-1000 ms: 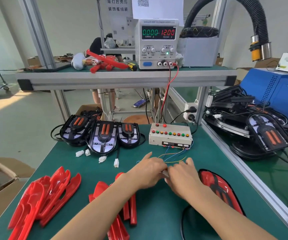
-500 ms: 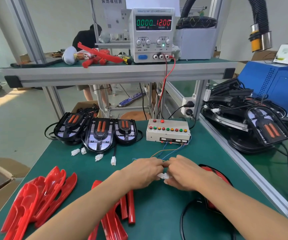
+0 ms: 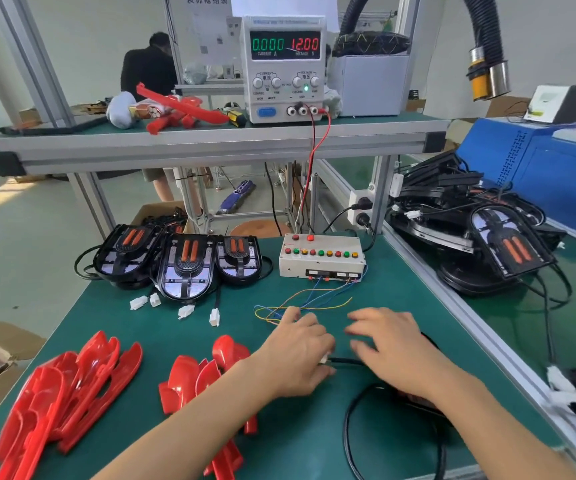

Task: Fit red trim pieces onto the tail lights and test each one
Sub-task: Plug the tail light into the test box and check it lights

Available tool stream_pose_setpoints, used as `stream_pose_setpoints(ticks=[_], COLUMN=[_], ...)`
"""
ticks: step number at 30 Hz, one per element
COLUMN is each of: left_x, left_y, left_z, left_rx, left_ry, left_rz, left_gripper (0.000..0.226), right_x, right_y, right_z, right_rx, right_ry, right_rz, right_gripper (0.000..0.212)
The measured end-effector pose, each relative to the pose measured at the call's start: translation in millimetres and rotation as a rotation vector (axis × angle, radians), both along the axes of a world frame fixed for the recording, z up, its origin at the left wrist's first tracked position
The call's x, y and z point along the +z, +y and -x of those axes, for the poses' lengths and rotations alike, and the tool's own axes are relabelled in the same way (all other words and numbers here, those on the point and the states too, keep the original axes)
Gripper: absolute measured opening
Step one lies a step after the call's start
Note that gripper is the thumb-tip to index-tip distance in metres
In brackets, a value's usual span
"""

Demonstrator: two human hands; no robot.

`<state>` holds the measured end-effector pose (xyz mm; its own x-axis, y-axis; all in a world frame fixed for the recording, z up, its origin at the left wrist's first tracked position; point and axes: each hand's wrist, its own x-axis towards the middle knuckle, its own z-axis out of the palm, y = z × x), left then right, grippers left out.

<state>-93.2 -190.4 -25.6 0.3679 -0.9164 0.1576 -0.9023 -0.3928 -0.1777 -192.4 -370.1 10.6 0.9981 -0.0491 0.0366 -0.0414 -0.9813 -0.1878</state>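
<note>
Now connecting a tail light's plug for testing.
Head view: the left hand point(image 3: 297, 355) pinches a white plug point(image 3: 324, 359) on a black cable point(image 3: 349, 361) mid-desk; the right hand point(image 3: 388, 341) hovers with fingers spread, holding nothing, over the mostly hidden tail light point(image 3: 418, 400) near the desk's right edge. Red trim pieces point(image 3: 72, 382) lie at the near-left corner. Line the plug up squarely with the tester box's point(image 3: 321, 258) wires before pressing.
</note>
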Motion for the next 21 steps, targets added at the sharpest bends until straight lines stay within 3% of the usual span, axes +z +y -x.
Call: stream_pose_setpoints(ticks=[3, 4, 6, 9, 16, 21], left_x=[-1.2, -2.2, -5.5, -7.4, -4.6, -5.7], left_y=[-2.7, -4.0, -9.2, -21.4, -41.7, -39.6], left_z=[3.2, 5.7, 10.9, 20.8, 53.3, 57.0], left_rx=[0.057, 0.06, 0.057, 0.123, 0.318, 0.505], left_ry=[0.04, 0.047, 0.06, 0.113, 0.266, 0.611], left_rz=[-0.07, -0.083, -0.106, -0.115, -0.13, 0.219], left_gripper=[0.038, 0.038, 0.04, 0.039, 0.017, 0.016], right_x=[-0.1, -2.2, -12.5, -27.3, -33.7, -35.6], right_y=[-34.4, -43.1, -52.6, -48.7, -37.0, -24.8], right_z=[48.4, 65.2, 87.9, 96.4, 80.3, 89.3], right_rx=[-0.392, -0.528, -0.698, -0.735, -0.803, -0.792], right_ry=[-0.296, -0.295, -0.1, 0.11, 0.063, -0.047], right_rz=[-0.322, -0.368, -0.348, -0.385, -0.811, -0.989], right_gripper=[0.026, 0.031, 0.049, 0.059, 0.053, 0.061])
